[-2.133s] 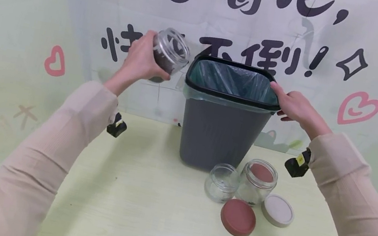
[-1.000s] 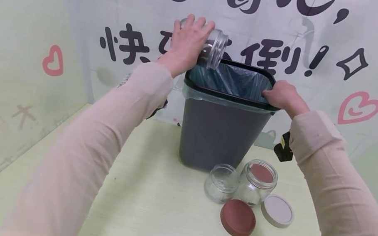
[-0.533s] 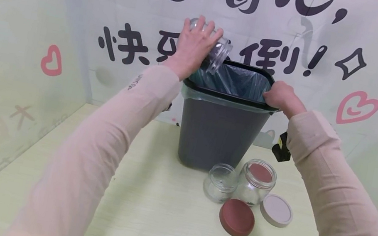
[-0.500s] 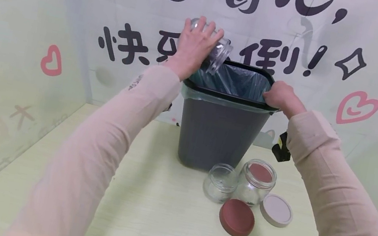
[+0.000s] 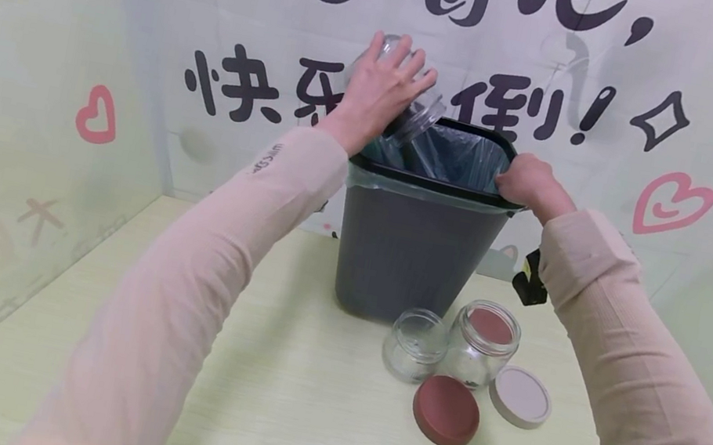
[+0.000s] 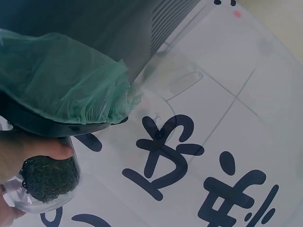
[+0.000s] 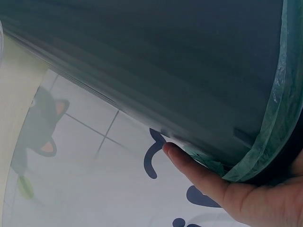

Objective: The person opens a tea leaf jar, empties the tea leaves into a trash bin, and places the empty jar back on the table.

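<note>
My left hand point(image 5: 379, 95) grips a clear glass jar point(image 5: 424, 113), tipped mouth-down to the right over the left side of a grey trash bin point(image 5: 414, 260). Dark, dried leaf-like bits point(image 6: 51, 178) fill part of the jar in the left wrist view. Below the jar's mouth a dark streak shows against the green plastic liner point(image 5: 465, 154). My right hand point(image 5: 531, 183) holds the bin's black rim at its right corner, thumb side inside. In the right wrist view, a finger point(image 7: 196, 172) lies along the bin's outer wall, under the folded liner.
In front of the bin stand a short glass jar point(image 5: 415, 348) and a taller glass jar point(image 5: 479, 356) with a reddish disc showing in its mouth. A red lid point(image 5: 446, 412) and a pale lid point(image 5: 521, 397) lie beside them on the table point(image 5: 268, 398). A printed curtain point(image 5: 257, 14) hangs behind.
My left hand has carried the jar from left of the bin to over its opening and tipped it further down. My right hand has shifted its hold on the rim, thumb side now inside.
</note>
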